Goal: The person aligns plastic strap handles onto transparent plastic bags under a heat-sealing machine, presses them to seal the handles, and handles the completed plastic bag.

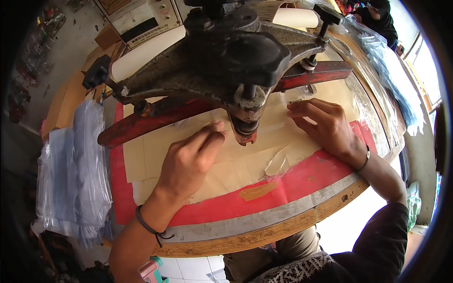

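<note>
My left hand (188,158) is over the tan paper sheet (155,158), its thumb and fingers pinched together just left of the press head's front tip. What they pinch, if anything, is too thin to make out. On the other side of that tip, my right hand (323,122) has its fingers bent and drawn close to the thumb; whatever is between them cannot be made out. Above both hands stands the dark metal press head (198,70) with a red bar (165,118) beneath it. Faint clear plastic (282,100) shows on the paper between the hands.
A red sheet (212,205) lies under the paper on a wood-edged table (226,240). Clear plastic sleeves (75,174) are piled at left, more plastic sheeting (387,70) at right. A control box (141,21) stands behind. Another person (377,19) is at the far right.
</note>
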Available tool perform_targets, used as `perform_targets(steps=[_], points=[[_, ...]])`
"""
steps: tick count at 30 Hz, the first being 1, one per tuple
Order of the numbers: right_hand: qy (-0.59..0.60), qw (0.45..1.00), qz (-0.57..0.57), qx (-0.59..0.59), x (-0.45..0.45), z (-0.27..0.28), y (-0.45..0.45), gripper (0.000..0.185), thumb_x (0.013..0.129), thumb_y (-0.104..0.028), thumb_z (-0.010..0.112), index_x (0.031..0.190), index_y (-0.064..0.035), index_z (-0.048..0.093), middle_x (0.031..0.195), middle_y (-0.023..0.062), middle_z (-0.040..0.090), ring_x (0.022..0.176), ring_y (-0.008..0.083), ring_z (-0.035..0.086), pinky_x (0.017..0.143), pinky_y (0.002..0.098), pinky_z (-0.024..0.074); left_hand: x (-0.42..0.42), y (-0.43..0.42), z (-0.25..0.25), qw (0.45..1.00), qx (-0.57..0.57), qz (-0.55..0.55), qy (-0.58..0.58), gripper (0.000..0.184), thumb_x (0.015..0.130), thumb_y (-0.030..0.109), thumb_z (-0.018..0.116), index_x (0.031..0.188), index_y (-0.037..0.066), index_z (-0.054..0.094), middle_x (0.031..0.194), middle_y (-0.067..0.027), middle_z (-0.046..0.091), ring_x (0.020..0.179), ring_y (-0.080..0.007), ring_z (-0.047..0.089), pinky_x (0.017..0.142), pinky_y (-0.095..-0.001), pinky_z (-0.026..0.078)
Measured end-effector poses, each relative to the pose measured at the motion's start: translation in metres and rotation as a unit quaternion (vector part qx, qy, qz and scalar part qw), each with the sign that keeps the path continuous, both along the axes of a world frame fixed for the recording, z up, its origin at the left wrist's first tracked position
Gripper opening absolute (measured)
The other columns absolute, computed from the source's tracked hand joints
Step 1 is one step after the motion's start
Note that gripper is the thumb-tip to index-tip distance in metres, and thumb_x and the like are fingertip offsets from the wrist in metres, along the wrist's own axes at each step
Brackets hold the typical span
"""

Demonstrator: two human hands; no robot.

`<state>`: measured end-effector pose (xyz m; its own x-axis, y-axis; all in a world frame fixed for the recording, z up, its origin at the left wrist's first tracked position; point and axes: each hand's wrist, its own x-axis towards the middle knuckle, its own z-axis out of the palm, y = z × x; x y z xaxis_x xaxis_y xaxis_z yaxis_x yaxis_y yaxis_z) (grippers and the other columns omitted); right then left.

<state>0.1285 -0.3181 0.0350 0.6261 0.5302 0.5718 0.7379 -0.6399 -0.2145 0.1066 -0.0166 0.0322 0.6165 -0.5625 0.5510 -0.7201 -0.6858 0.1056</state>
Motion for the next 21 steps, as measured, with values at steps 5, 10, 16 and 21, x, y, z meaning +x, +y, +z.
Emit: perform_targets(steps=[5,10,16,21], points=[[-0.011,1.000,0.000,-0.004,0.0006,-0.0008,0.0011,0.018,0.078,-0.002,0.073,0.094,-0.0058,0.066,0.094,0.0069,0.070,0.078,0.0266,0.068,0.068,0.0355,0.0573,0.0002,-0.0001,-0.0010,1.000,-0.006,-0.002,0.006,0.018,0.078,-0.002,0.064,0.095,0.000,0.067,0.105,-0.0134,0.069,0.093,-0.0257,0.070,0.073,-0.0321,0.061],[-0.022,1.000,0.000,-0.005,0.0013,-0.0010,0.0018,0.018,0.077,0.000,0.073,0.093,-0.0062,0.067,0.093,0.0064,0.070,0.078,0.0257,0.069,0.068,0.0345,0.0577,0.0020,0.0008,-0.0034,1.000,0.000,-0.003,0.004,0.021,0.076,-0.003,0.063,0.097,0.002,0.065,0.108,-0.0130,0.069,0.094,-0.0249,0.070,0.072,-0.0324,0.061],[0.000,1.000,-0.010,-0.011,0.0003,-0.0001,0.0007,0.018,0.074,0.005,0.072,0.090,-0.0031,0.068,0.097,0.0098,0.072,0.086,0.0253,0.071,0.072,0.0329,0.0588,0.0025,0.0011,-0.0033,1.000,0.007,-0.001,-0.018,0.026,0.073,-0.005,0.064,0.098,0.002,0.064,0.107,-0.0138,0.069,0.096,-0.0246,0.070,0.072,-0.0321,0.061],[-0.014,1.000,-0.003,-0.005,0.0015,-0.0010,0.0002,0.019,0.076,0.002,0.072,0.092,-0.0044,0.067,0.095,0.0079,0.070,0.081,0.0254,0.070,0.069,0.0336,0.0581,0.0020,0.0008,-0.0036,1.000,0.002,-0.002,-0.013,0.028,0.072,-0.005,0.064,0.100,0.001,0.064,0.107,-0.0141,0.069,0.097,-0.0256,0.070,0.073,-0.0318,0.061]])
